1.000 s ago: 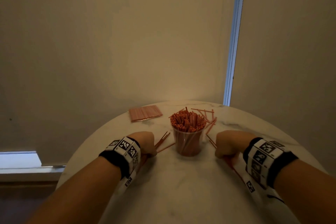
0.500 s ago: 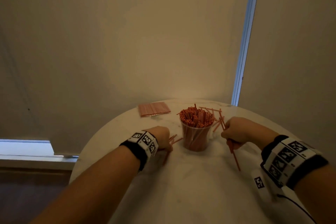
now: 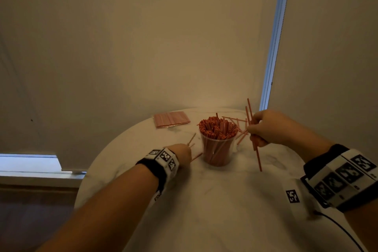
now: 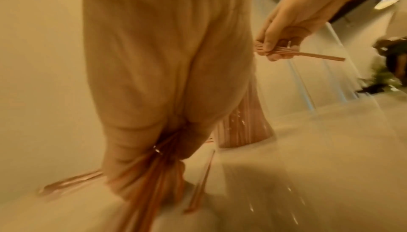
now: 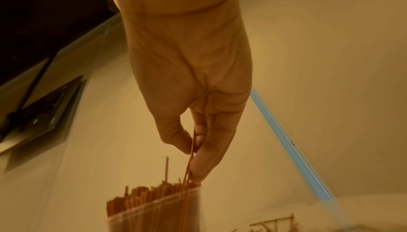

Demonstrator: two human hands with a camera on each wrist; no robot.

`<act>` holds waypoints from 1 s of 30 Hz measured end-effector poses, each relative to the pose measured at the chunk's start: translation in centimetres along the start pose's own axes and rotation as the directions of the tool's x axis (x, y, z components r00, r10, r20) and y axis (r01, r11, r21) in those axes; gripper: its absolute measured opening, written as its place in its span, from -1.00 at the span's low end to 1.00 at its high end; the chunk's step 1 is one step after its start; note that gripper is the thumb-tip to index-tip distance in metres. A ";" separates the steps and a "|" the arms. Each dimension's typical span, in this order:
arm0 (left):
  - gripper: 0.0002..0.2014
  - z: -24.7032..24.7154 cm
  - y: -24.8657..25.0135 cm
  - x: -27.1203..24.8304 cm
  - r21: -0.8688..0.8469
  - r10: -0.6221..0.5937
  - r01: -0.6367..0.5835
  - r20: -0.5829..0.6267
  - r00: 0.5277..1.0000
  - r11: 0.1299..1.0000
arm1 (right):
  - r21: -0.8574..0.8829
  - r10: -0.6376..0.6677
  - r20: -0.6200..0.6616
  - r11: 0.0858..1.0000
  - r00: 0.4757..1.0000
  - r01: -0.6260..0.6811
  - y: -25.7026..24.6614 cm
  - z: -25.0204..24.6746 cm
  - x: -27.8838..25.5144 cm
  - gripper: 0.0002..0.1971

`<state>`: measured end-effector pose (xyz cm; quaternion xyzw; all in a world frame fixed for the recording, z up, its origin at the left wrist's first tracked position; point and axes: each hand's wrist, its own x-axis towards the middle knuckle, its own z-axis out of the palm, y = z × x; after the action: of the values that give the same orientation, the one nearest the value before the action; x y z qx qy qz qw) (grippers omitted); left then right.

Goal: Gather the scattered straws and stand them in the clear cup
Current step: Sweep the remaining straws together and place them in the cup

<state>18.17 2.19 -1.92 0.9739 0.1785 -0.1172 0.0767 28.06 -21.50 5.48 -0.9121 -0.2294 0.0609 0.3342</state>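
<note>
A clear cup [image 3: 217,149] packed with upright orange straws stands mid-table; it also shows in the left wrist view [image 4: 244,124] and the right wrist view [image 5: 154,208]. My right hand [image 3: 266,129] is raised just right of the cup's rim and grips a small bundle of straws [image 3: 254,139] nearly upright; the thumb and fingers [image 5: 198,157] pinch them. My left hand [image 3: 183,154] sits low on the table left of the cup, fingers curled round a few straws [image 4: 154,180]. More loose straws [image 3: 237,122] lie behind the cup to its right.
A flat pink packet of straws [image 3: 171,119] lies at the table's far left. The round white marble table [image 3: 204,210] ends close behind the cup, against a beige blind. A single straw [image 3: 196,156] lies between my left hand and the cup.
My right hand has lifted its straws off the table and swung them upright beside the cup's rim. The left hand has closed on straws left of the cup and stayed low.
</note>
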 end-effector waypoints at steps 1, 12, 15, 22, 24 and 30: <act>-0.65 -0.5 -0.4 0.0 -0.066 -0.024 0.024 0.003 1.000 0.998 | 0.019 -0.032 -0.008 0.999 0.999 0.033 -0.5 -0.3 -0.3 -0.91; -0.84 -3.5 -2.3 -0.3 -0.983 -0.261 -0.176 -0.184 0.948 0.053 | 0.019 -0.278 -0.012 0.960 0.961 0.278 -6.9 3.8 -2.2 -0.95; -0.54 -4.1 -0.6 -1.3 -0.954 -0.139 -0.293 -0.299 0.944 0.065 | 0.018 -0.322 -0.061 0.946 0.945 0.324 -8.8 5.9 -1.9 -0.93; -0.74 -3.6 -1.3 0.0 -0.966 -0.348 -0.194 -0.243 0.905 0.171 | 0.005 -0.299 0.063 0.954 0.952 0.299 -11.9 9.8 -1.1 -0.87; -0.65 -3.8 -3.7 0.9 -0.983 -0.444 -0.152 -0.183 0.877 0.104 | -0.160 -0.261 0.219 0.941 0.940 0.299 -11.9 11.0 -0.7 -0.81; -0.68 -4.3 -7.4 1.3 -0.951 -0.533 -0.175 -0.012 0.846 -0.256 | -0.568 -0.122 0.596 0.635 0.794 0.524 -10.8 14.9 0.5 -0.65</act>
<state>17.51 10.33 1.06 0.4899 0.3638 0.2821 0.7403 20.52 -5.36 0.87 -0.8593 -0.4793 0.1406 -0.1098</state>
